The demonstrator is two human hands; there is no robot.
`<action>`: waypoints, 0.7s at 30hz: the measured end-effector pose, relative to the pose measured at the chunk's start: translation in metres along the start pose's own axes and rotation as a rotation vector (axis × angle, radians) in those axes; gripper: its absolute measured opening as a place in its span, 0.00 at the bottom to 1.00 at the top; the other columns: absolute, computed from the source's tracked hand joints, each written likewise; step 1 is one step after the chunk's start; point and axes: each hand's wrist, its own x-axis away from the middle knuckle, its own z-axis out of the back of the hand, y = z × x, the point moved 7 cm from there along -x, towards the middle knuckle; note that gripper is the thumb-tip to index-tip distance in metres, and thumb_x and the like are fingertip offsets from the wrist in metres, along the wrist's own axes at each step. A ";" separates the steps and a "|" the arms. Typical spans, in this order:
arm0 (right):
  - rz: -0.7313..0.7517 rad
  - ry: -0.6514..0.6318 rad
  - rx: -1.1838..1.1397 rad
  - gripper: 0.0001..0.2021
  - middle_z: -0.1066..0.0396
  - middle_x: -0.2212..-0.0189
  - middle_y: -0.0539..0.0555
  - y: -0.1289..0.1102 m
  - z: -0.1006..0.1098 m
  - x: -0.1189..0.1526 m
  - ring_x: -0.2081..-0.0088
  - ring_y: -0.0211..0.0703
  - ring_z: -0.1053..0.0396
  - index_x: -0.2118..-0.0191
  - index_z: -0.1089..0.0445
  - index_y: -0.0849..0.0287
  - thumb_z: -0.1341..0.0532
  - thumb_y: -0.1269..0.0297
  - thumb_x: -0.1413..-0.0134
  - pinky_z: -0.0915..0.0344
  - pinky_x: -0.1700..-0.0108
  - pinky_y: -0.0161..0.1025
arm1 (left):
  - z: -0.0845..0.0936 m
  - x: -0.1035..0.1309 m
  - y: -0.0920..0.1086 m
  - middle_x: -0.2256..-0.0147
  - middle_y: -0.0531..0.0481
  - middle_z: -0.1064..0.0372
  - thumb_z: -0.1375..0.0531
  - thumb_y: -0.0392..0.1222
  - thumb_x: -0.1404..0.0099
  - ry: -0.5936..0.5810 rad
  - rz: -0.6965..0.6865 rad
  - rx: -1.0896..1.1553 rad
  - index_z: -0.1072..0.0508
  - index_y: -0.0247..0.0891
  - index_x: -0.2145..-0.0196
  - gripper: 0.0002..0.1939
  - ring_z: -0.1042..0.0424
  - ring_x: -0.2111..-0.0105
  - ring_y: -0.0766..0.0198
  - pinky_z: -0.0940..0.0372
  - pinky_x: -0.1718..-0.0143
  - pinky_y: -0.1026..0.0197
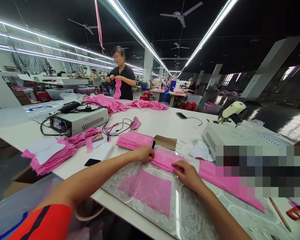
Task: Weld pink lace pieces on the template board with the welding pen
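My left hand (144, 154) is closed at the upper left corner of a small stack of pink fabric pieces (166, 159). The fingers of my right hand (183, 169) are bent together at the stack's lower right edge. What either hand pinches is too small to make out. Nearer to me, a single pink piece (150, 190) with a wavy edge lies flat on the clear sheet (137, 216). A thicker pink stack (133, 140) lies just beyond my left hand. To the right of my right hand is a long pink piece (225, 180).
At left stands a grey box device (90, 120) with black cables, beside pink bundles (57, 153). Another light box (235, 136) stands at right. A phone (181, 115) and more pink fabric (110, 103) lie farther back. Across the table, a person (123, 78) holds pink fabric.
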 end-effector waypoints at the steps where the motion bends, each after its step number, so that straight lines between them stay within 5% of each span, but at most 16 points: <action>1: -0.001 0.001 0.001 0.13 0.26 0.62 0.56 0.000 0.000 0.000 0.62 0.45 0.29 0.60 0.25 0.58 0.44 0.63 0.50 0.32 0.57 0.45 | -0.001 -0.001 0.000 0.54 0.45 0.31 0.42 0.46 0.31 0.009 -0.002 -0.003 0.30 0.34 0.52 0.15 0.29 0.57 0.60 0.31 0.55 0.52; 21: -0.003 0.033 -0.031 0.13 0.24 0.63 0.57 0.002 0.002 -0.001 0.63 0.47 0.27 0.62 0.25 0.57 0.43 0.59 0.50 0.30 0.58 0.46 | 0.008 0.005 0.002 0.53 0.45 0.31 0.43 0.46 0.31 0.206 0.030 -0.009 0.31 0.35 0.51 0.15 0.29 0.57 0.60 0.30 0.56 0.52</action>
